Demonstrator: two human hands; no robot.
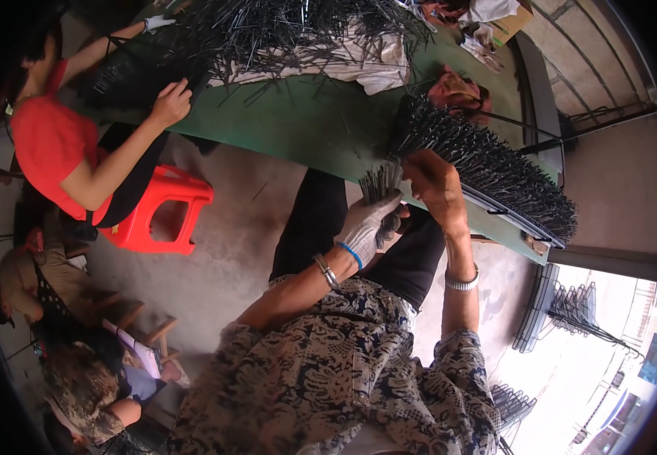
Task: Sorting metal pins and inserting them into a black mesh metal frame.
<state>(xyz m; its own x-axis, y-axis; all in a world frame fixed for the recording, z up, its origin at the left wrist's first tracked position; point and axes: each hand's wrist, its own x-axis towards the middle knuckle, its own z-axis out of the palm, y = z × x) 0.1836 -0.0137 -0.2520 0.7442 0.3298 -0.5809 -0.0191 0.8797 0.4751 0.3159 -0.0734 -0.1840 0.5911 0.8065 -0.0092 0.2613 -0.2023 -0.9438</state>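
Note:
My left hand (366, 226), in a pale glove with dark fingers, is closed around a bundle of thin grey metal strips (379, 182) that stand up out of the fist. My bare right hand (436, 186) is bent beside the bundle's top, its fingers drawn together; whatever is between them is hidden. Right behind it stands a long rack densely filled with small black parts (487, 167), along the edge of the green table (283, 121). Both hands are above my lap at the table's near edge.
A big heap of black strips (283, 30) lies on a white cloth (377, 64) at the far side. A crumpled reddish cloth (457, 92) sits behind the rack. On the left, a person in red (55, 144) works on a red stool (163, 208). Black wire racks (571, 303) stand at right.

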